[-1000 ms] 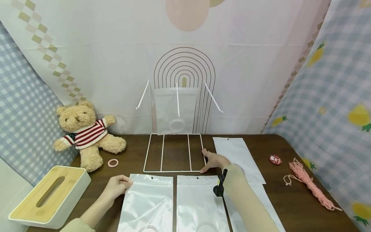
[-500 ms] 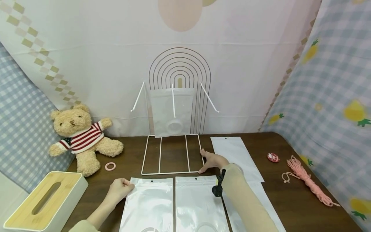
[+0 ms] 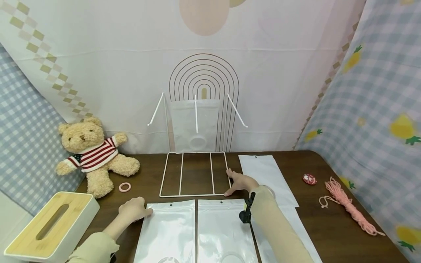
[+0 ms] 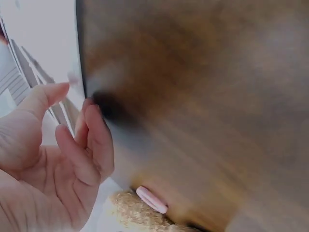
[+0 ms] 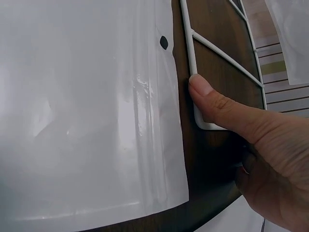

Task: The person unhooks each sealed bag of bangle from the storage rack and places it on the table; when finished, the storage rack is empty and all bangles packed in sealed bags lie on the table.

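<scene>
A white wire display rack (image 3: 186, 195) with three prongs stands at the back, a white zip bag (image 3: 184, 117) hanging from it. My right hand (image 3: 241, 182) holds the front right corner of the rack's base; in the right wrist view the thumb (image 5: 212, 99) presses on the wire, and the other fingers are mostly hidden. My left hand (image 3: 132, 210) is at the top left corner of the left flat zip bag (image 3: 169, 230). In the left wrist view its thumb and fingers stand apart beside the bag's edge. A second zip bag (image 3: 225, 228) lies alongside.
More white bags (image 3: 266, 175) lie under and beyond my right forearm. A teddy bear (image 3: 95, 155), a pink ring (image 3: 124, 187) and a tissue box (image 3: 52, 226) are on the left. A red badge (image 3: 309, 179) and pink cord (image 3: 350, 208) lie at the right.
My left hand has turned and its fingers have loosened from the bag's corner. The hanging bag has swayed slightly. My right hand stays on the rack; the head view has shifted a little.
</scene>
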A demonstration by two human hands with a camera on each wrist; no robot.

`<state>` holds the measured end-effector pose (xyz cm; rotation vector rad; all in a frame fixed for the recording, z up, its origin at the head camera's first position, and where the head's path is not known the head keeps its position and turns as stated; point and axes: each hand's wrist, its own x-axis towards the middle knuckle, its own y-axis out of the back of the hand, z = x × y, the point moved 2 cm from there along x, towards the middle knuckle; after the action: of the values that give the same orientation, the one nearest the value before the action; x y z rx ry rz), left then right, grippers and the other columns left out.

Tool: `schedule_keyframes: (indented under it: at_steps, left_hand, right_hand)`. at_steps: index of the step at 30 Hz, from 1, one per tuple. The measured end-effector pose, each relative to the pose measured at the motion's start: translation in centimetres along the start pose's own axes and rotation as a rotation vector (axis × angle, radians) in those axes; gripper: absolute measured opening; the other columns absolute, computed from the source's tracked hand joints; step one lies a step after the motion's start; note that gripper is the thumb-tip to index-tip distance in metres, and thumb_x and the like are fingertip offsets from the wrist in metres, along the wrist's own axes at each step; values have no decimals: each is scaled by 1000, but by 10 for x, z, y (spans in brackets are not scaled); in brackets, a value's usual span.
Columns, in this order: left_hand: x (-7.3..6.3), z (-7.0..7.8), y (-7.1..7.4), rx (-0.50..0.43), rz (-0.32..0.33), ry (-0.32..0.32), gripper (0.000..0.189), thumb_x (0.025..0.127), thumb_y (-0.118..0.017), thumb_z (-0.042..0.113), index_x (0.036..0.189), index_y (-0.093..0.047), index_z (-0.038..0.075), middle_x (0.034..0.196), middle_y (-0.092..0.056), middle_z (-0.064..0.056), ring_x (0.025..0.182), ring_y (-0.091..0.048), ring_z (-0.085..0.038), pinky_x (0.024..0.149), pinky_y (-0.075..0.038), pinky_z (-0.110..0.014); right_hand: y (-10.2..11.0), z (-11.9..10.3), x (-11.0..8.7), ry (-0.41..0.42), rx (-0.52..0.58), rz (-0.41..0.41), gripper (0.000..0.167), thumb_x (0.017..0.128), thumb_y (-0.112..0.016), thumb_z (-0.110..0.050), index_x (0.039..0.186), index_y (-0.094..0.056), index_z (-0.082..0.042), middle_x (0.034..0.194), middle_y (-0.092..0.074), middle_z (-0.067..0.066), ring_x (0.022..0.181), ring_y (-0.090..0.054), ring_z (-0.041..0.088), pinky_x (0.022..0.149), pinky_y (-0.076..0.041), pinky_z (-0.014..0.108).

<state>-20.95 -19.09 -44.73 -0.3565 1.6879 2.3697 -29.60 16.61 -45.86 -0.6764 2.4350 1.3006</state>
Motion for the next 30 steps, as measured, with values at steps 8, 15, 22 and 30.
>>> schedule_keyframes:
  at_steps: [8,15,22,30]
  left_hand:
    - [25,24,31,84,93,-112,46,75,-68,46,78,-57,2,71,-58,-8,66,-55,-24,56,-44,-40]
    - [68,80,81,-119,293,-181,107,69,-63,66,140,-24,-4,141,-27,-32,127,-31,-48,98,-33,-62]
    - [95,131,112,-753,571,-330,106,76,-71,41,148,0,10,154,-5,-15,142,-10,-28,115,-13,-43]
    - [93,157,140,-989,899,-495,40,87,-60,10,124,-50,0,108,-57,-21,102,-56,-28,94,-46,-33]
  right_hand:
    - [-4,-2,-4,-4,5,-4,102,73,-76,-26,148,-9,-12,155,-1,8,142,-3,31,113,-13,51]
    - [-8,0,-3,0,10,-5,103,70,-78,-27,148,-12,-12,155,-4,7,143,-4,30,114,-13,50]
    - [-8,2,-3,22,27,-16,106,68,-80,-30,148,-12,-13,155,-3,7,142,-3,30,113,-12,53]
    - [-1,-2,-3,16,22,14,102,72,-77,-24,148,-11,-12,155,-2,7,143,-3,29,113,-13,51]
